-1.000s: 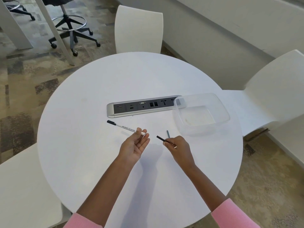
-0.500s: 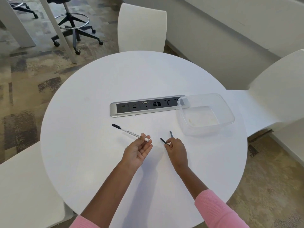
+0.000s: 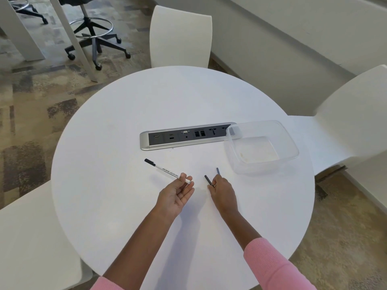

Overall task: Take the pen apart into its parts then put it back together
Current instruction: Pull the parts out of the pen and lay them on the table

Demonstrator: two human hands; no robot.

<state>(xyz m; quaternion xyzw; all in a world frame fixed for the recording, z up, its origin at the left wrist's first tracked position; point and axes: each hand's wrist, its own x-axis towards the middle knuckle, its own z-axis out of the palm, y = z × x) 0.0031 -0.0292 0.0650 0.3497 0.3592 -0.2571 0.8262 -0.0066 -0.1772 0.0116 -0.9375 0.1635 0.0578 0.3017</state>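
Observation:
A white pen barrel (image 3: pixel 165 169) with a black end and printed text points up-left over the round white table (image 3: pixel 117 126). My left hand (image 3: pixel 177 195), palm up, pinches its near white end between thumb and fingers. A thin black pen part (image 3: pixel 209 180) sticks out up-left from my right hand (image 3: pixel 223 192), which grips its lower end just above the table. A second short dark part (image 3: pixel 218 171) lies on the table right beside that hand's fingertips; whether they touch it is unclear.
A clear plastic container (image 3: pixel 291 143) stands at the right of the table, overlapping a silver socket strip (image 3: pixel 186 136) set into the tabletop. White chairs stand at the far side (image 3: pixel 181 36), right (image 3: pixel 354 114) and near left (image 3: pixel 31 237). An office stool (image 3: pixel 94 36) stands on the carpet.
My right hand has drawn back slightly and lowered toward the table with the black part. The left hand keeps the barrel as before. The camera shifted a little.

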